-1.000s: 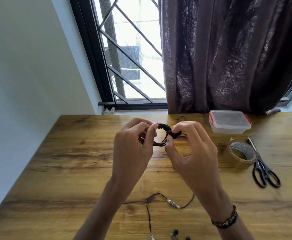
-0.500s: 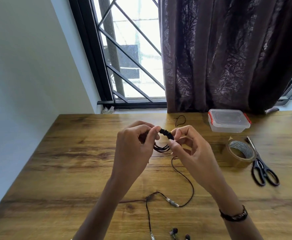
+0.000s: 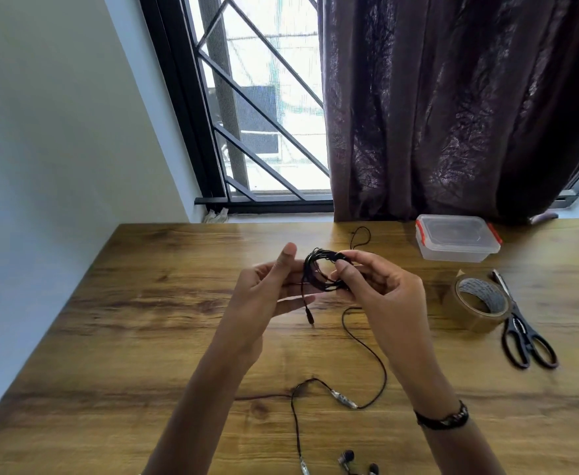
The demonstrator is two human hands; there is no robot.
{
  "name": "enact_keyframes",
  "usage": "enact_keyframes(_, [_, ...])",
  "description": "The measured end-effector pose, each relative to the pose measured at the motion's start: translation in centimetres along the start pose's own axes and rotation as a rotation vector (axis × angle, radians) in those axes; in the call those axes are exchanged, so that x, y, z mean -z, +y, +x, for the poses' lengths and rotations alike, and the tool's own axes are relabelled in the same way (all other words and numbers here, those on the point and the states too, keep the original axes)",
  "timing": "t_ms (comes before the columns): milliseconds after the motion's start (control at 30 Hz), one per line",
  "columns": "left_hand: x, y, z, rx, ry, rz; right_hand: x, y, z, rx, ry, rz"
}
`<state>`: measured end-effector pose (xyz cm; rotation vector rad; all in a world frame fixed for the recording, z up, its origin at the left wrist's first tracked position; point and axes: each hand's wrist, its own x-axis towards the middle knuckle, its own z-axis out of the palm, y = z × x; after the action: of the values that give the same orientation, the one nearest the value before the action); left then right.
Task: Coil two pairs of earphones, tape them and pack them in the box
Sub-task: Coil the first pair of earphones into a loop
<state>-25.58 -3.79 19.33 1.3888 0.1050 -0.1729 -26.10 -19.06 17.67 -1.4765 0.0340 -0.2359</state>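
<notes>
A coil of black earphone cable (image 3: 318, 270) hangs above the table's middle. My right hand (image 3: 380, 289) pinches the coil's right side. The jack end (image 3: 310, 317) dangles from the coil in front of my left hand (image 3: 270, 296), whose fingers are spread and touch the coil's left side at most lightly. A second pair of earphones (image 3: 366, 344) lies loose on the wooden table (image 3: 127, 337), its cable running to an inline remote (image 3: 344, 400) and buds (image 3: 346, 457) at the near edge. A roll of brown tape (image 3: 480, 303) and a clear box with red clips (image 3: 456, 238) stand to the right.
Black scissors (image 3: 524, 334) lie just right of the tape roll. A dark curtain (image 3: 452, 104) hangs behind the box, and a barred window (image 3: 257, 108) is at the back. A pale wall runs along the table's left edge.
My left hand has let go of the coil and opened, and the jack end has dropped free. My right hand has kept hold of the coil, which has turned to face me.
</notes>
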Motion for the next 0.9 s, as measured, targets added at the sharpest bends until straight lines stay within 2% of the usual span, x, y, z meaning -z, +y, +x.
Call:
enact_keyframes(233, [-1.3, -1.8, -0.8, 0.002, 0.085, -0.207, -1.3, 1.3, -0.7, 0.044, 0.198, -0.073])
enact_keyframes(367, [-2.5, -3.1, -0.4, -0.038, 0.235, -0.212, -2.1, 2.2, -1.2, 0.037, 0.249, -0.132])
enact_keyframes(500, [-2.4, -4.0, 0.6, -0.016, 0.319, -0.288, -2.2, 3.2, -1.5, -0.099, 0.190, 0.021])
enact_keyframes(600, [-1.8, -4.8, 1.3, -0.003, 0.343, -0.263, -1.9, 4.3, -1.3, -0.198, 0.115, 0.037])
enact_keyframes(767, [0.9, -7.4, 3.4, 0.011, 0.319, -0.056, -1.0, 6.9, 0.0, -0.433, -0.077, 0.052])
enact_keyframes(900, [2.9, -10.4, 5.2, 0.074, 0.305, 0.180, -1.1, 10.0, 0.8, -0.549, -0.175, 0.011])
